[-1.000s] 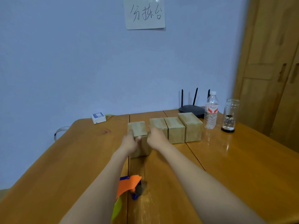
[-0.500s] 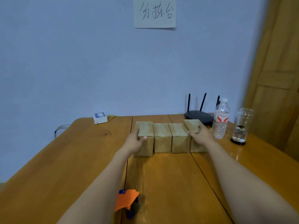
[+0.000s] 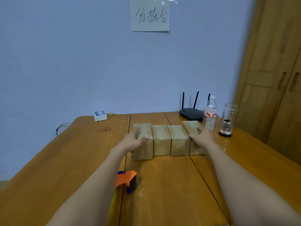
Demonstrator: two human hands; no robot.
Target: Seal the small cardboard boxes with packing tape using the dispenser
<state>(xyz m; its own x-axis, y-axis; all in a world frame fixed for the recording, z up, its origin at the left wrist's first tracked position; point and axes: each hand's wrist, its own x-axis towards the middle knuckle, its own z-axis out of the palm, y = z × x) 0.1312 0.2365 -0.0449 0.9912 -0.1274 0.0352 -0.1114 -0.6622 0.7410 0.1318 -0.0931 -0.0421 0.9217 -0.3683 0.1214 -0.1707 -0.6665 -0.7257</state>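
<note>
Several small cardboard boxes stand side by side in a row on the wooden table (image 3: 171, 185). My left hand (image 3: 132, 141) rests against the top left edge of the leftmost box (image 3: 144, 150), fingers straight and thumb lying on its top. My right hand (image 3: 202, 136) lies on the near end of the rightmost box (image 3: 189, 125), which is turned a little out of line. Shiny tape shows on the two middle boxes (image 3: 162, 144). The orange and blue tape dispenser (image 3: 126, 178) lies on the table near me, partly hidden under my left forearm.
A black router (image 3: 191, 113), a water bottle (image 3: 210, 115) and a tall glass (image 3: 228, 119) stand at the back right, close to the rightmost box. A small white device (image 3: 99, 115) sits at the back left. A wooden wardrobe (image 3: 276, 79) rises on the right.
The leftmost box moved back into the row with my left hand still on it. My right hand went from the second box across to the rightmost box.
</note>
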